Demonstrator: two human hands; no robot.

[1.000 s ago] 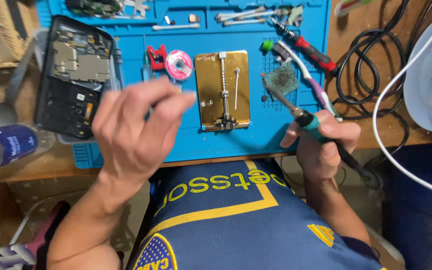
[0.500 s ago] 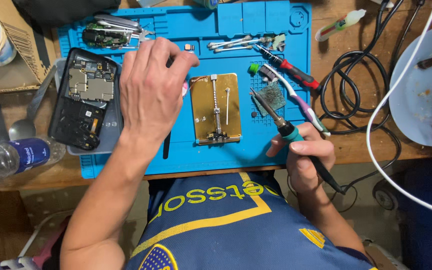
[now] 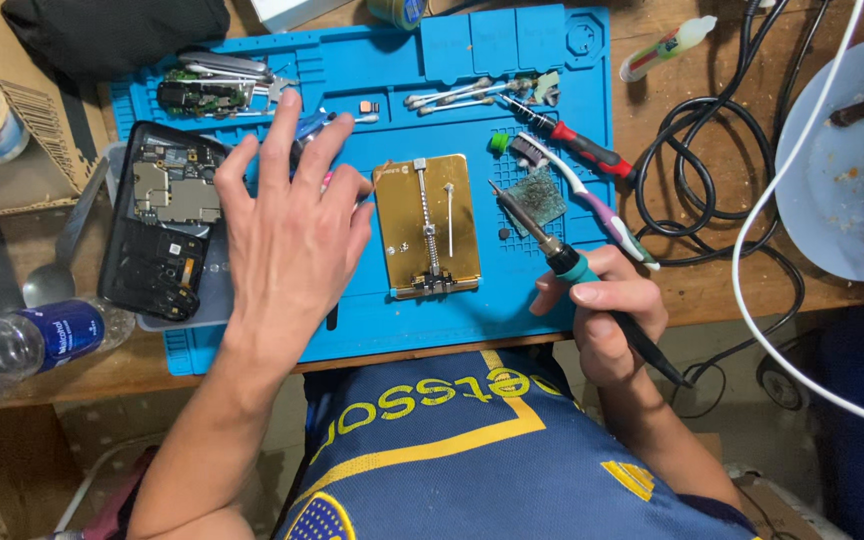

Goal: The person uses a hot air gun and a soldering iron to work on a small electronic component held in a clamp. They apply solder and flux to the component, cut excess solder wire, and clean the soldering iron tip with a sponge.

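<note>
My left hand [image 3: 290, 232] hovers flat over the blue work mat [image 3: 552, 300], fingers spread, reaching toward small parts near the mat's upper left; it holds nothing. Beside it on the left lies an opened phone [image 3: 160, 218] with its circuit board showing. My right hand [image 3: 607, 310] grips a soldering iron [image 3: 542, 245] with a teal collar, its tip pointing up-left toward a small green circuit piece [image 3: 540, 196]. A gold metal board holder [image 3: 428, 226] with a sprung clamp sits on the mat between my hands.
A red-handled screwdriver [image 3: 577, 145], a toothbrush [image 3: 592, 205] and cotton swabs [image 3: 452, 95] lie on the mat's upper right. Black cables [image 3: 712, 180] coil on the wooden table. A plastic bottle [image 3: 22, 340], a spoon [image 3: 57, 260], a cardboard box [image 3: 27, 130] stand left; a pale plate [image 3: 832, 170] right.
My left hand has moved up from the table's near edge across the mat toward its upper left, covering the pink reel. The soldering iron has stayed in my right hand.
</note>
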